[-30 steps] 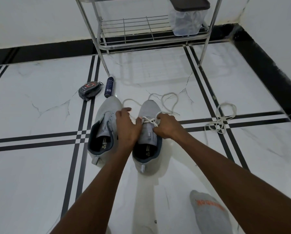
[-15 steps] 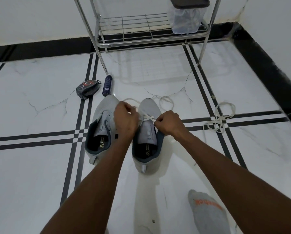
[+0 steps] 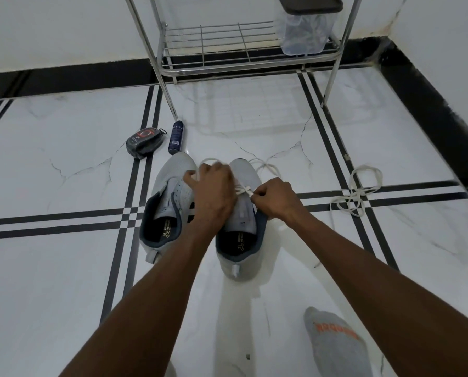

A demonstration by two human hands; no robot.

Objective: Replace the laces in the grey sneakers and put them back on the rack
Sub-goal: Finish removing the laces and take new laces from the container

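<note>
White tiled floor [image 3: 64, 268] with black lines, metal rack [image 3: 243, 50] at the far wall carrying a clear box [image 3: 306, 34]. Two grey sneakers [image 3: 167, 208] side by side on the floor near the rack, both hands over the right one: left hand [image 3: 213, 191] curled round one end of its white lace [image 3: 243, 190], right hand [image 3: 276, 198] pinching the other end. Spare lace [image 3: 360, 191] loose to the right, dark pouch [image 3: 144, 141] and small bottle [image 3: 176, 137] just beyond the toes.
</note>
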